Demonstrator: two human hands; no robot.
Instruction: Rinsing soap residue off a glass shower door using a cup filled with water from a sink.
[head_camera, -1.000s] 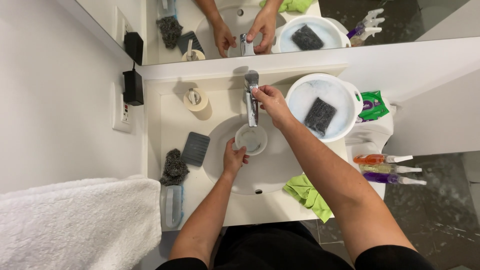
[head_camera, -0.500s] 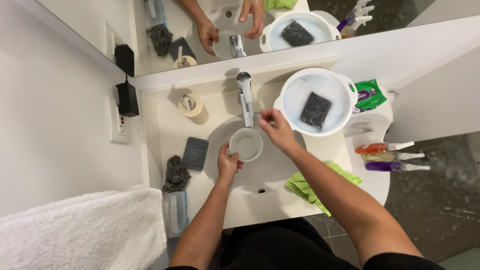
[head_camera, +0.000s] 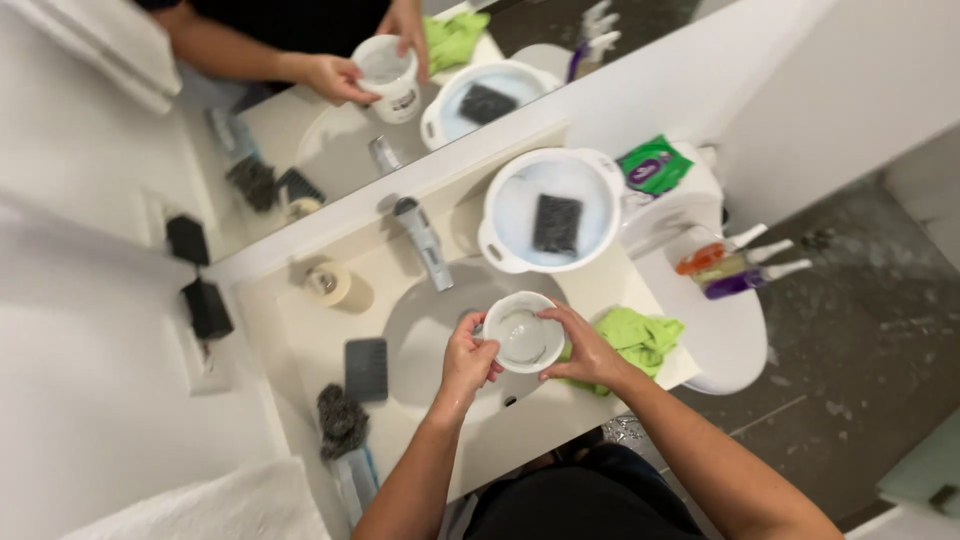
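A small white cup (head_camera: 522, 333) with a little water in it is held over the white sink basin (head_camera: 420, 330). My left hand (head_camera: 468, 358) grips its left side. On its right rim and side rests my right hand (head_camera: 583, 348), also gripping. The chrome tap (head_camera: 424, 241) stands behind the basin, away from both hands. The mirror above repeats the cup and hands.
A white bowl (head_camera: 500, 255) of soapy water holds a dark scouring pad (head_camera: 557, 223). A green cloth (head_camera: 640, 337) lies right of the basin. Steel wool (head_camera: 339, 420), a grey soap dish (head_camera: 366, 369) and a tape roll (head_camera: 328, 283) sit left. Spray bottles (head_camera: 730, 265) stand on the toilet tank.
My right hand left the tap and came down onto the cup. Both hands drew the cup toward me, away from the tap. The view swung and tilted.
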